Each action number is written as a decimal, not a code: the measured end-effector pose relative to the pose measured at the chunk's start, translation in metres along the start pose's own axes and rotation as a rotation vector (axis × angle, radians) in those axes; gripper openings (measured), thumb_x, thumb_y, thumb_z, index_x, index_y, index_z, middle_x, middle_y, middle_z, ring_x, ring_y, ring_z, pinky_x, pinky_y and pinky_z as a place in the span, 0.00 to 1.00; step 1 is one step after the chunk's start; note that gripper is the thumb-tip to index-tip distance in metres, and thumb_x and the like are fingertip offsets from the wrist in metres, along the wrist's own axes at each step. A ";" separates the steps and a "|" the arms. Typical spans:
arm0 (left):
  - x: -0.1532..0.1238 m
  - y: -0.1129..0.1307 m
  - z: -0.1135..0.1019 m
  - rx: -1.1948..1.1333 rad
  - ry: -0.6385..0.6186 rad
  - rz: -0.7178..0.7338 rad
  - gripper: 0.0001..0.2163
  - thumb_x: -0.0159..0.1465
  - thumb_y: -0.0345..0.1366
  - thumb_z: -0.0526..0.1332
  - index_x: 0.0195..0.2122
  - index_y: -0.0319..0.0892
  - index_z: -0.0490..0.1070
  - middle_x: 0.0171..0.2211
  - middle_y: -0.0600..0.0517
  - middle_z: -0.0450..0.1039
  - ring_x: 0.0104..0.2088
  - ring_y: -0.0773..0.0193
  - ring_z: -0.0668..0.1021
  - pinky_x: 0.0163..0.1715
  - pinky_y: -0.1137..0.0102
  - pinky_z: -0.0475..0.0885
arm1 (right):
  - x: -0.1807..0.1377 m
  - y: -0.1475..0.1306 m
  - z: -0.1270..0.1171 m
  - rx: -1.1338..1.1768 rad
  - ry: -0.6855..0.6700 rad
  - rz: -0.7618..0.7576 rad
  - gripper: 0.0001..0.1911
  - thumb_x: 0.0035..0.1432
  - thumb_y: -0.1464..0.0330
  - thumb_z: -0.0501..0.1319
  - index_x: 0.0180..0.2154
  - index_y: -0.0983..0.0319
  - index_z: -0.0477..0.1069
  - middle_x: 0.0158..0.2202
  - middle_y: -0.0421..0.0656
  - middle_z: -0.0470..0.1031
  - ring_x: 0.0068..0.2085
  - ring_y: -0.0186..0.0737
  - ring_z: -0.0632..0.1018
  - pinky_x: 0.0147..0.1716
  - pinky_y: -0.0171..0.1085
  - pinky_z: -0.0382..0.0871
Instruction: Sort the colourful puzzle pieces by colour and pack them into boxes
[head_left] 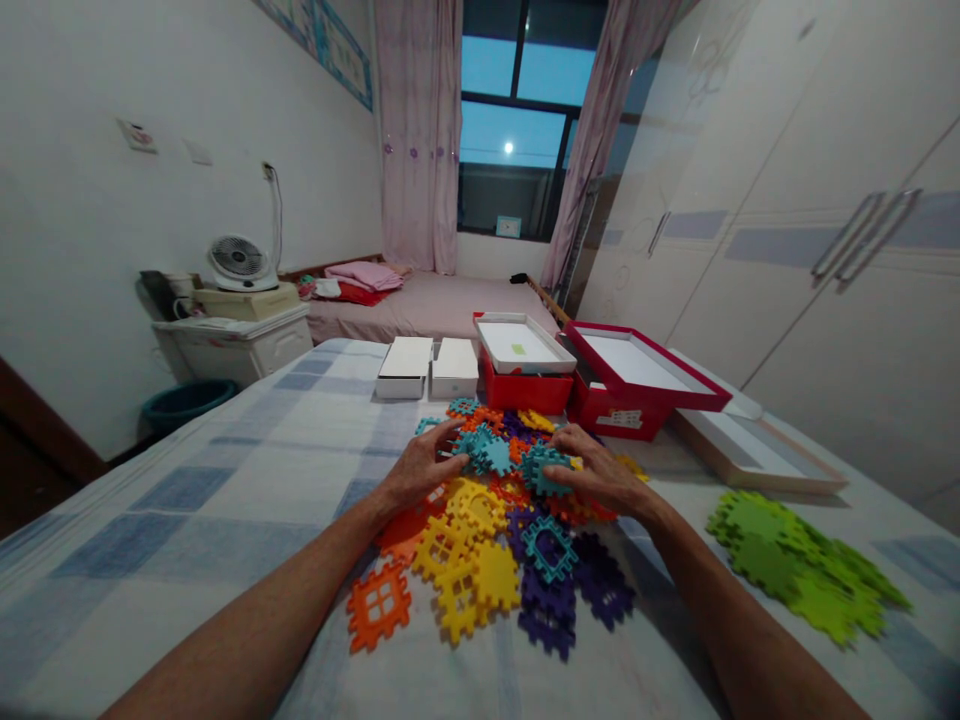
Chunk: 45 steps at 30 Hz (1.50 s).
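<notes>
A checked cloth bears a tile heap; at its far part the right hand pinches a teal tile; the left hand, half-curled, meets blue tiles, its hold unclear.

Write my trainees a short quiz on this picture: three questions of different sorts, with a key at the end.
1. True or false: the lime-green toothed pieces lie apart from the mixed pile between the person's forearms.

2. Choose one. The toothed piece at the thumb of the right hand is:
A) orange
B) turquoise
C) purple

3. How many small white boxes stand to the left of the red boxes, as the camera sees them?

Key: 1. True. 2. B. 3. Two.
</notes>
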<state>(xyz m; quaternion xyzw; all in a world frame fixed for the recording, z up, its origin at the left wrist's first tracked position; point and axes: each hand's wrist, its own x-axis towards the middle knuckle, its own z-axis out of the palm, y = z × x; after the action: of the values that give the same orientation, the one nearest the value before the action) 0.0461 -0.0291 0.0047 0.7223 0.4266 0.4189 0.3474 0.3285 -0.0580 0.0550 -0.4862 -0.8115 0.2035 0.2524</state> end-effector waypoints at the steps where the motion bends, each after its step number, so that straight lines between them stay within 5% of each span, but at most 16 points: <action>1: 0.000 0.001 0.000 0.005 0.001 -0.005 0.26 0.55 0.38 0.61 0.56 0.40 0.64 0.49 0.45 0.71 0.48 0.56 0.75 0.45 0.64 0.73 | -0.001 0.000 -0.004 0.047 -0.010 0.020 0.16 0.53 0.55 0.60 0.37 0.60 0.68 0.39 0.42 0.67 0.41 0.41 0.70 0.44 0.42 0.65; 8: 0.000 0.006 0.001 -0.030 0.001 -0.041 0.28 0.54 0.40 0.62 0.56 0.38 0.63 0.48 0.43 0.73 0.49 0.54 0.75 0.45 0.62 0.73 | -0.001 -0.018 -0.009 0.520 0.134 0.123 0.25 0.54 0.56 0.60 0.51 0.58 0.63 0.47 0.44 0.70 0.47 0.42 0.71 0.45 0.41 0.66; 10: 0.001 0.005 0.002 -0.054 -0.011 -0.039 0.28 0.54 0.40 0.62 0.56 0.39 0.62 0.48 0.43 0.73 0.48 0.55 0.75 0.44 0.63 0.74 | 0.005 -0.028 0.002 0.562 0.053 0.099 0.27 0.53 0.56 0.61 0.53 0.58 0.63 0.49 0.45 0.70 0.49 0.43 0.71 0.47 0.41 0.66; 13: 0.001 0.004 0.003 -0.097 -0.028 -0.045 0.27 0.54 0.40 0.61 0.55 0.38 0.63 0.46 0.42 0.74 0.46 0.55 0.77 0.42 0.62 0.74 | 0.020 -0.036 0.023 0.451 -0.134 0.039 0.21 0.53 0.57 0.60 0.47 0.60 0.69 0.45 0.45 0.72 0.45 0.45 0.73 0.46 0.44 0.66; 18: 0.001 0.008 0.002 -0.114 -0.026 -0.038 0.20 0.53 0.37 0.60 0.48 0.37 0.70 0.46 0.43 0.74 0.47 0.55 0.76 0.45 0.61 0.72 | 0.041 -0.033 0.034 0.071 -0.109 -0.128 0.18 0.50 0.65 0.63 0.44 0.61 0.69 0.56 0.48 0.63 0.57 0.48 0.63 0.57 0.48 0.54; 22: 0.001 0.015 -0.003 -0.155 -0.052 -0.056 0.19 0.51 0.37 0.59 0.45 0.38 0.73 0.45 0.45 0.75 0.44 0.55 0.77 0.45 0.60 0.72 | 0.045 -0.037 0.030 0.003 -0.192 -0.185 0.17 0.51 0.67 0.62 0.45 0.60 0.67 0.49 0.45 0.66 0.50 0.44 0.67 0.51 0.44 0.61; 28: 0.001 0.022 -0.008 -0.280 -0.037 -0.051 0.15 0.49 0.35 0.61 0.39 0.40 0.73 0.40 0.48 0.77 0.43 0.57 0.76 0.47 0.61 0.70 | 0.035 -0.049 0.040 0.004 -0.052 -0.147 0.21 0.46 0.70 0.63 0.44 0.59 0.64 0.43 0.42 0.66 0.43 0.40 0.69 0.43 0.39 0.64; 33: 0.003 0.016 -0.002 -0.349 0.019 -0.075 0.11 0.52 0.36 0.61 0.36 0.41 0.66 0.32 0.52 0.73 0.35 0.62 0.77 0.36 0.66 0.73 | 0.029 -0.046 0.052 -0.013 0.118 -0.194 0.38 0.47 0.71 0.62 0.58 0.59 0.51 0.54 0.48 0.61 0.53 0.45 0.65 0.53 0.45 0.58; 40: 0.003 0.012 -0.005 -0.118 0.133 0.107 0.05 0.52 0.37 0.63 0.28 0.41 0.72 0.35 0.50 0.71 0.40 0.61 0.74 0.46 0.63 0.69 | 0.030 -0.046 0.061 -0.138 0.102 -0.215 0.21 0.49 0.69 0.60 0.47 0.60 0.61 0.46 0.48 0.68 0.49 0.48 0.68 0.49 0.48 0.59; 45: 0.001 0.015 -0.003 -0.180 0.030 0.050 0.09 0.54 0.39 0.63 0.33 0.42 0.77 0.35 0.49 0.74 0.39 0.60 0.75 0.43 0.64 0.70 | 0.027 -0.051 0.071 -0.102 0.060 -0.252 0.21 0.49 0.72 0.58 0.47 0.59 0.59 0.47 0.47 0.68 0.51 0.48 0.66 0.53 0.50 0.56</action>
<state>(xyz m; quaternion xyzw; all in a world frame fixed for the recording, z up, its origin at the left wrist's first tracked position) 0.0489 -0.0336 0.0195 0.6923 0.3744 0.4748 0.3938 0.2394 -0.0627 0.0336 -0.3986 -0.8674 0.1138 0.2752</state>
